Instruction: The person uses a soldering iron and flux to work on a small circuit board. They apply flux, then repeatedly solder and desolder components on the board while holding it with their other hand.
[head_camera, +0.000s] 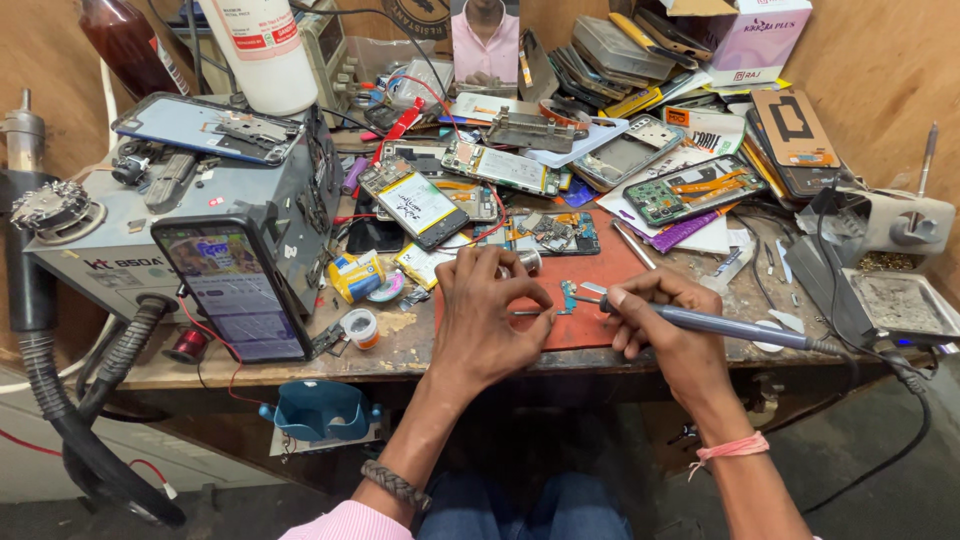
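Ok, I'm centre frame, low on the bench. My right hand is wrapped tight round the soldering iron, fingers pressed shut on the grip, tip aimed left at the small green circuit board lying on the red work mat. My left hand sits just left of it, thumb and forefinger pinched on what looks like thin tweezers or a wire end, too small to tell which, steadying near the board.

I'd call this mid-solder: tip right at the joint, part held in place. Next move, imo, needs a steady hand, brief contact, and the left pinch not slipping.

Around me: a phone with lit screen leans on the grey hot-air station at left frame. The white bottle stands on top, upper left. Opened phones and boards crowd the upper centre, more stacked upper right. A solder stand w/ tray sits at right edge. A small solder reel is left of the mat.

In the way: the iron's cable trails off right past the tray, could snag. Loose bits on the mat crowd the board.
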